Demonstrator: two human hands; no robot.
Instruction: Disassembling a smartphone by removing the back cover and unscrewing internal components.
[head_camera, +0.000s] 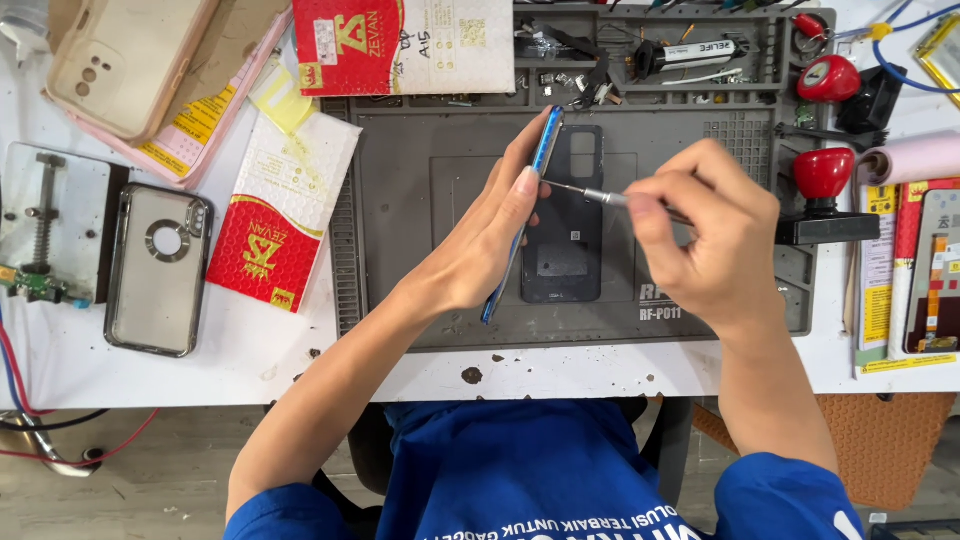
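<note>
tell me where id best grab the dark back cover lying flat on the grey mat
Probably by its long right edge near the lower end, coming from the right. The back cover lies flat on the mat; the left hand and the blue phone held on edge block its left side.

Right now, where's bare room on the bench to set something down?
Free: the grey silicone work mat left of the left hand, and the white tabletop strip along the front edge, below the red-and-white padded pouch. Crowded: the mat's parts tray, the right side around the red-knobbed tool, and the left around the clear chrome-edged phone case.
</note>
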